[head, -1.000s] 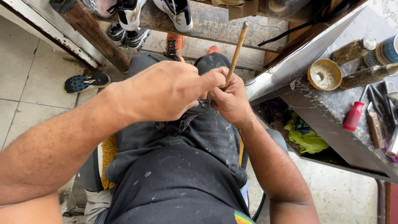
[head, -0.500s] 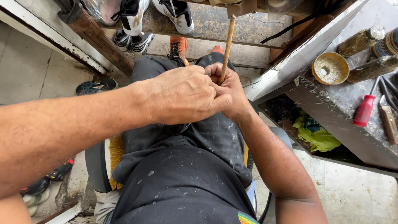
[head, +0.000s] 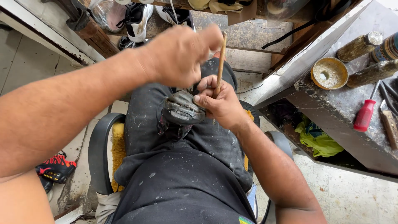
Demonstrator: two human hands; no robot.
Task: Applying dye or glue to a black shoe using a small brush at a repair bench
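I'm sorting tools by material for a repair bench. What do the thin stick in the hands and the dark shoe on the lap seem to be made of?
The stick looks like bare, unvarnished wood: pale tan, matte, straight. The shoe seems to be black leather or an imitation, worn: creased, with a dull grey sheen. The left hand pinches the stick's top; the right hand grips it lower, against the shoe.

The left hand (head: 178, 56) has lifted off the right hand (head: 222, 103) and now sits higher, toward the upper middle of the frame. That uncovers a dark worn shoe (head: 180, 110) on the lap, hidden before. The wooden stick (head: 219, 62) stands nearer upright.
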